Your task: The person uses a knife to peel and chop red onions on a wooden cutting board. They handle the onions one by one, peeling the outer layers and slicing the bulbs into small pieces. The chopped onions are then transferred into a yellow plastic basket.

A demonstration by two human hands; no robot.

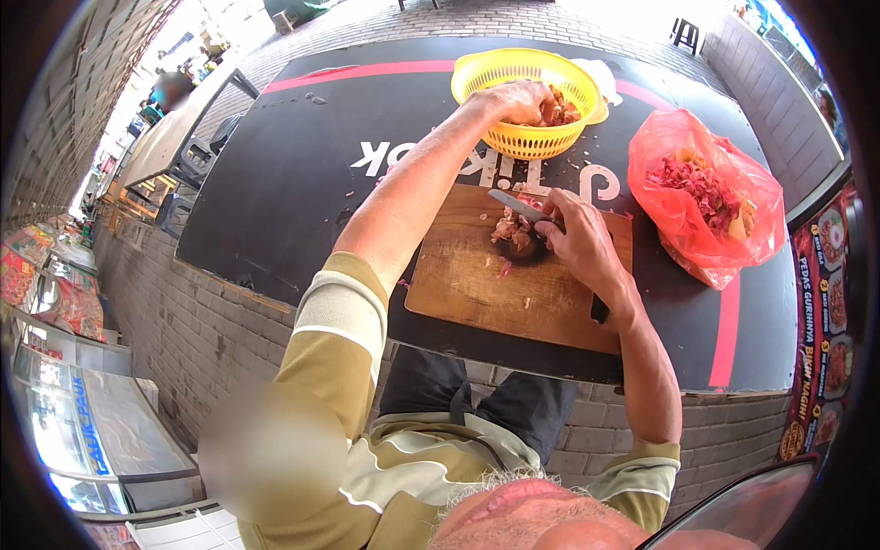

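Observation:
A yellow slotted plastic basket (534, 147) stands at the far side of the table with reddish-brown pieces (562, 110) in it, which look like shallots. My left hand (524, 103) reaches over its rim; the fingers curl down among the pieces, and what they pinch is hidden. On the wooden cutting board (495, 293) lies a small heap of similar peeled pieces (513, 229). My right hand (582, 238) is closed around a knife (518, 205), its blade pointing left over the heap. Part of the handle is covered by my palm.
To the right, an open red plastic bag (706, 247) holds pink-purple peels (701, 188). Bits of skin are scattered on the black table (302, 165) around the board. Something white (600, 78) sits behind the basket. A bench-like table (174, 137) stands farther left, with a person beyond.

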